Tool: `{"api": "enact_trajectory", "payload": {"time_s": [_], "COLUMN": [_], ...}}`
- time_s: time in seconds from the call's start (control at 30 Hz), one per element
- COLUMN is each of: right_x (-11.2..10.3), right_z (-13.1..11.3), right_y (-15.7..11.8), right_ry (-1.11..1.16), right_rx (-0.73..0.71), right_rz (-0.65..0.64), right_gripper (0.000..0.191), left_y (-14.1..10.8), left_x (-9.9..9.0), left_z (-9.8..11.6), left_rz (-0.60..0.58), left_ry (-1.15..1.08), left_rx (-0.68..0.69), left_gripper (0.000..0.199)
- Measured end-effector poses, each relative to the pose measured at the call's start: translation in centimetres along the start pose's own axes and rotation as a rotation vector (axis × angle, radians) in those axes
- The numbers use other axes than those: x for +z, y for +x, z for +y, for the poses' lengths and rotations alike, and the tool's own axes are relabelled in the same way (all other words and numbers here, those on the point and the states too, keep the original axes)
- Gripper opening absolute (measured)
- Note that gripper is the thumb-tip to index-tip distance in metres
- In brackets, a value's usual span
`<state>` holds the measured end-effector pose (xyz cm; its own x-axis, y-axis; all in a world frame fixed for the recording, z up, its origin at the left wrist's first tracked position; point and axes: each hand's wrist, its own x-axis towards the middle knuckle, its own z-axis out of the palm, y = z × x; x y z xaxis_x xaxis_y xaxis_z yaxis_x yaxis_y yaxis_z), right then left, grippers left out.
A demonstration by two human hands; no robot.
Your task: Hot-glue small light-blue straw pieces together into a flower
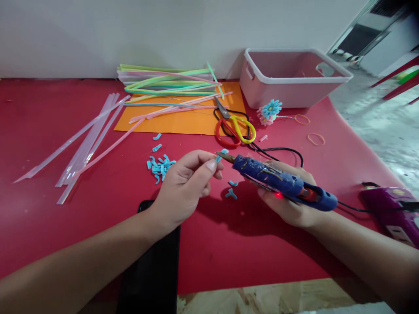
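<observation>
In the head view, your left hand (186, 188) pinches a small blue piece (224, 151), toward two o'clock. Your right hand (290, 213), farther off, is wrapped round the glue gun (270, 174), its long body pointing to ten o'clock, tip at the piece.

A pink bin (278, 93) (pale-rimmed) stands near the wall (98, 39).

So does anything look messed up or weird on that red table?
The blue glue gun in the right hand looks grubby, with pale and brownish marks on its body. Also, the scissors lie across a loop of black cord, which seems untidy. Nothing looks spilled.
</observation>
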<state>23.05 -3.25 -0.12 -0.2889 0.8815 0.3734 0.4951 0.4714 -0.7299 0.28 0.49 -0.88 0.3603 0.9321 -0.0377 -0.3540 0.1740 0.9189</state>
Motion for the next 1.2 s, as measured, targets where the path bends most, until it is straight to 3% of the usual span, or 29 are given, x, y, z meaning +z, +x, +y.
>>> {"api": "enact_trajectory", "payload": {"time_s": [0.3, 0.8, 1.2], "right_x": [-0.06, 0.15, 0.18], "right_z": [0.04, 0.27, 0.72], "right_y": [-0.07, -0.29, -0.31], "right_ry": [-0.003, 0.068, 0.077], "right_rx": [0.022, 0.044, 0.005], "right_rz": [-0.009, 0.031, 0.037], "right_gripper": [0.017, 0.015, 0.016], "left_y": [0.02, -0.1, -0.24], "left_x": [-0.12, -0.22, -0.36], "left_z": [-0.22, -0.21, -0.35], "left_rz": [-0.034, -0.012, -0.04], "left_ry": [-0.031, 0.135, 0.094], "left_rx": [0.018, 0.039, 0.049], "left_gripper": [0.012, 0.017, 0.014]}}
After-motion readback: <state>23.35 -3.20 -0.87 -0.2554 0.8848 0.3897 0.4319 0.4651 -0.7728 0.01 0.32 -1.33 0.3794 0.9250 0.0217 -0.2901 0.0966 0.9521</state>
